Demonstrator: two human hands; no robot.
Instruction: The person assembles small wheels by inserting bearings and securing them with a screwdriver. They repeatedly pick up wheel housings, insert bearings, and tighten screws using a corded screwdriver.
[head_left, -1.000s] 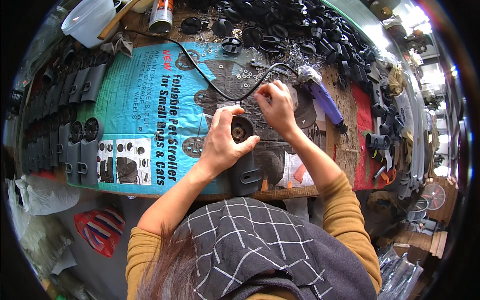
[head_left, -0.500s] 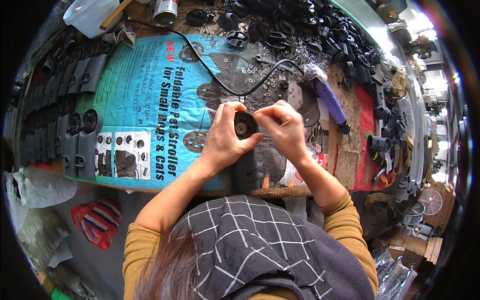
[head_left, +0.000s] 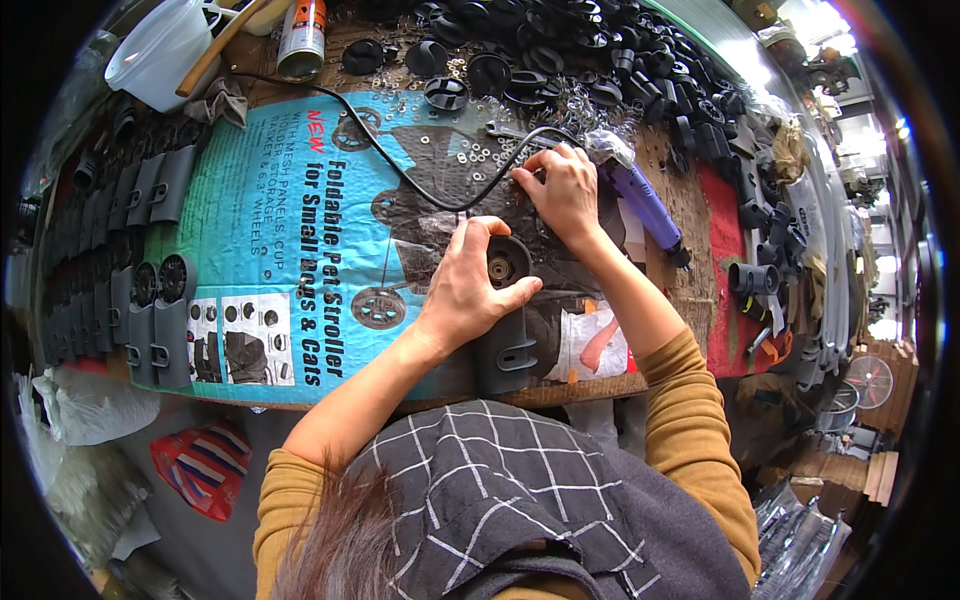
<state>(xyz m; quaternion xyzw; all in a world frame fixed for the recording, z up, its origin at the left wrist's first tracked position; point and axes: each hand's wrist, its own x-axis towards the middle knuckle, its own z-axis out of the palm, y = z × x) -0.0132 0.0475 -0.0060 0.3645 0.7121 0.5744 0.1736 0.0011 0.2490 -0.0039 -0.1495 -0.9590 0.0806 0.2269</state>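
Note:
My left hand (head_left: 468, 285) is closed round the round end of a dark grey plastic bracket (head_left: 502, 355), which lies on the table with its slotted tab end toward me. Within the round end sits a coiled or ringed metal piece (head_left: 499, 267). My right hand (head_left: 566, 195) is over the table beyond the bracket, thumb and forefinger drawn together; anything between the fingertips is too small to make out. Small metal washers (head_left: 475, 150) lie scattered just left of those fingertips. Close to the right hand lies a purple electric screwdriver (head_left: 645, 205), its black cable (head_left: 400, 165) looping across the table.
Black round plastic caps (head_left: 490, 72) and other black parts (head_left: 670, 90) are heaped at the back. Rows of grey brackets (head_left: 172, 325) stand at the left. A white tub (head_left: 160, 60) and a can (head_left: 302, 40) are at the far left. Printed blue cardboard (head_left: 235, 220) covers the table.
My right hand has left the bracket's round end and moved away toward the washers. My left hand keeps hold of the bracket. The whole view has shifted slightly.

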